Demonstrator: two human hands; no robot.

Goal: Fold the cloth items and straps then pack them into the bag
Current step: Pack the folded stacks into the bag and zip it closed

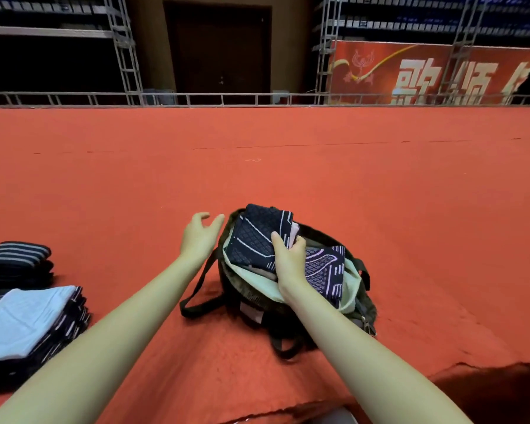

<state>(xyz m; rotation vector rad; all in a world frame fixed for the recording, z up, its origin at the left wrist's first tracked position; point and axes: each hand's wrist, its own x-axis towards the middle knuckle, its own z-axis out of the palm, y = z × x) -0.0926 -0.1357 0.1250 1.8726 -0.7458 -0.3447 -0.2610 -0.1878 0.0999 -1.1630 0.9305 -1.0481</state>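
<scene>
Right hand (289, 258) pinches folded cloth (257, 237) over bag (288, 304).

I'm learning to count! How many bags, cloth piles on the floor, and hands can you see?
Bags: 1, the dark bag, open, with patterned cloths sticking out.
Cloth piles on the carpet: 2, a striped pile and a pile with a white top.
Hands: 2, the left hand and the right hand.
Total: 5
</scene>
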